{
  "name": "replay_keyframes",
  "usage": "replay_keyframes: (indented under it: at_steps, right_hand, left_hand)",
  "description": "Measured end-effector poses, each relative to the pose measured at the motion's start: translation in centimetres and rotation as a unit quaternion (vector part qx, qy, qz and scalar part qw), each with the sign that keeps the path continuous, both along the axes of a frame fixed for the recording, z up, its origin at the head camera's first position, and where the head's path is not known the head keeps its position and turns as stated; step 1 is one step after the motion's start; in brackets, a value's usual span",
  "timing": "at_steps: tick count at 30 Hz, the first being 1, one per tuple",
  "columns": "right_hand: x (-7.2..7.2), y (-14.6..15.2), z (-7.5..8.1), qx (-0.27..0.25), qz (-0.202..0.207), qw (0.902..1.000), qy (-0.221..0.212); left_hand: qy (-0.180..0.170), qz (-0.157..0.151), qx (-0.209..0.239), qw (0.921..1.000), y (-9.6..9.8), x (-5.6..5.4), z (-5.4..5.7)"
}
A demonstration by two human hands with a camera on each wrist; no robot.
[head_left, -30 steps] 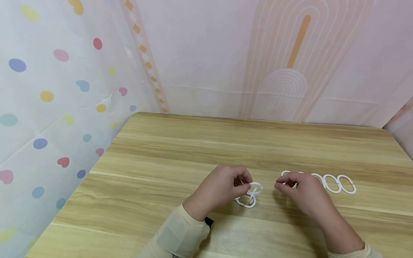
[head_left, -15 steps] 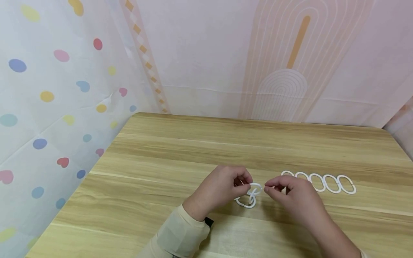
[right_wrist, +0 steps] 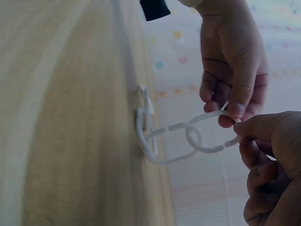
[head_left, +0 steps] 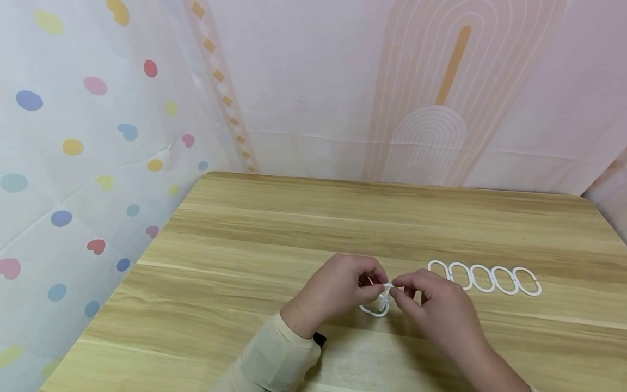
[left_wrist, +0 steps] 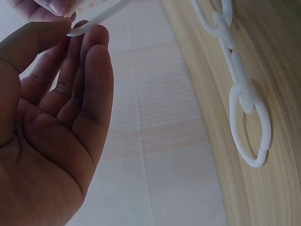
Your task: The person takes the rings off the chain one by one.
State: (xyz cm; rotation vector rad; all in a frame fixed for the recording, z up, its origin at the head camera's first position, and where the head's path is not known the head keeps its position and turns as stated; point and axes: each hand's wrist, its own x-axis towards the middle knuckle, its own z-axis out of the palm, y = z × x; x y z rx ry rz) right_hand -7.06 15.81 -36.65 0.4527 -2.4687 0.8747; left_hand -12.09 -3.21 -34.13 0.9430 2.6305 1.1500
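- Head: I'm seeing left hand and right hand pinching the chain at five o'clock; more links are lying at four, likely kept handy.
- Left wrist: the chain is trailing at three.
- Right wrist: pinches are meeting at three, probably steadying its end.

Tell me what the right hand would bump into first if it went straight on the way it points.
Beyond the white link that it pinches, the right hand would probably meet the left hand, which is just ahead at the same link; exact depth is unclear.
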Motion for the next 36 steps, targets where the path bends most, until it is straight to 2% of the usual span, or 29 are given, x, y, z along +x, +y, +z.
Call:
replay_keyframes:
  at_steps: [5, 11, 18, 24, 30, 36]
  right_hand:
    - [-0.2, -0.3, -0.8, 0.024, 0.006, 0.9975, 0.066]
    - [-0.7, -0.2, -1.3, 0.045, 0.024, 0.988, 0.146]
    - [-1.4, 0.0, -1.8, 0.067, 0.02, 0.9758, 0.207]
    - [-1.5, 0.1, -1.8, 0.069, 0.009, 0.9722, 0.223]
    - [-1.6, 0.1, -1.9, 0.053, 0.004, 0.9722, 0.228]
    - [-1.3, 0.1, -1.6, 0.03, -0.001, 0.9794, 0.2]
  left_hand:
    - [0.007, -0.004, -0.002, 1.0, 0.0, 0.2, 0.0]
    - [0.007, -0.001, -0.002, 1.0, 0.0, 0.2, 0.0]
    - [-0.005, 0.01, -0.005, 0.9999, -0.2, 0.0, 0.1]
    - [-0.024, 0.016, 0.009, 0.9995, -0.5, -0.1, 0.2]
    - [-0.018, 0.027, 0.004, 0.9995, -0.6, -0.3, 0.2]
    - [0.008, 0.028, -0.015, 0.9994, -0.7, -0.4, 0.0]
